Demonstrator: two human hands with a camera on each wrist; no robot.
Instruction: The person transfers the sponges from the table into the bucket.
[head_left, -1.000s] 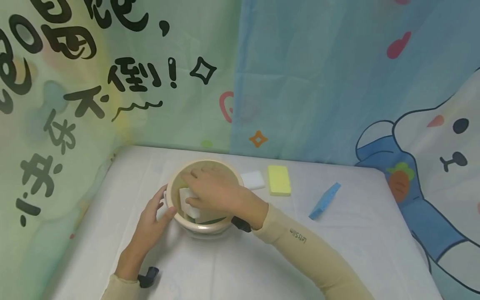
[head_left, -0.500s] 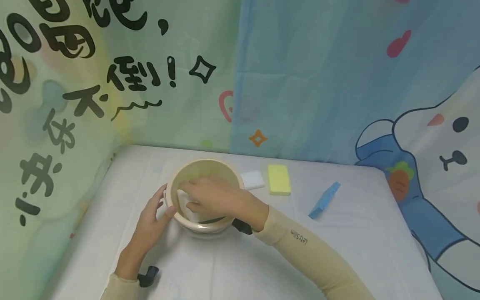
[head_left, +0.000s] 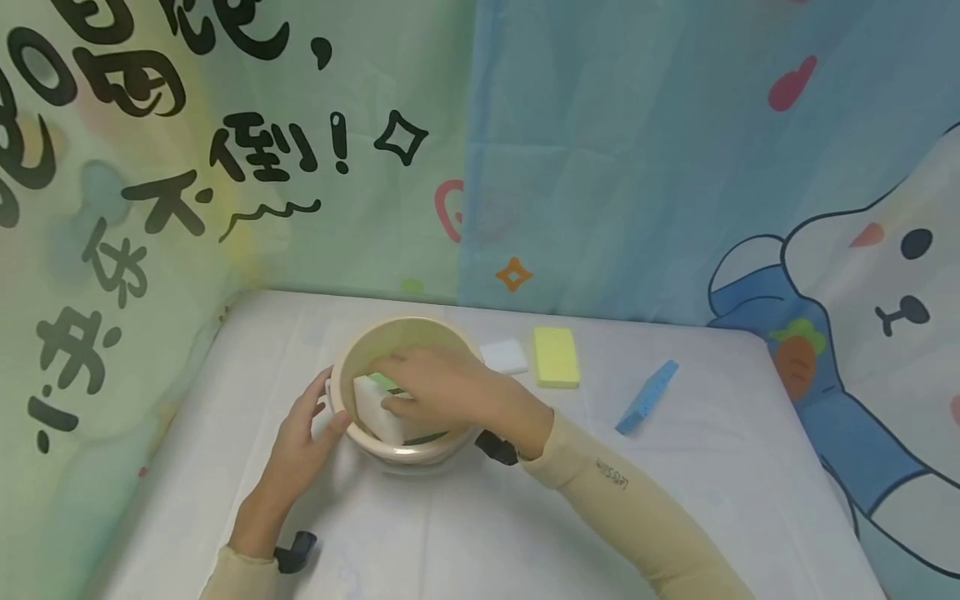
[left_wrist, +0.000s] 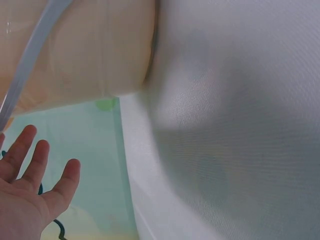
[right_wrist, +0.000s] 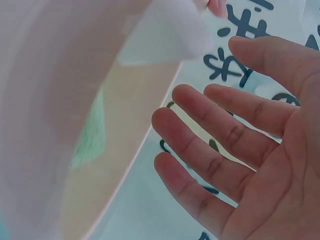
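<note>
A round cream bucket (head_left: 408,454) stands on the white-covered table. My left hand (head_left: 303,442) rests against its left side, thumb at the rim. In the left wrist view, several fingers (left_wrist: 65,185) are extended and spread below a grey handle (left_wrist: 32,55). My right hand (head_left: 435,383) reaches over the bucket's opening. The right wrist view shows its fingers (right_wrist: 175,132) loosely straight with nothing between them. Inside the bucket a white block (head_left: 372,408) leans near the left wall, beside something green (right_wrist: 92,135). The right hand hides part of the contents.
Right of the bucket a flat white block (head_left: 506,357) lies on the table (head_left: 525,533). Beside it is a yellow block (head_left: 556,357), and farther right a narrow blue piece (head_left: 647,397). A printed curtain (head_left: 600,167) hangs behind.
My right hand dips lower over the white block, then draws back to the right. More of the white block and a bit of green now show. The left hand stays at the rim.
</note>
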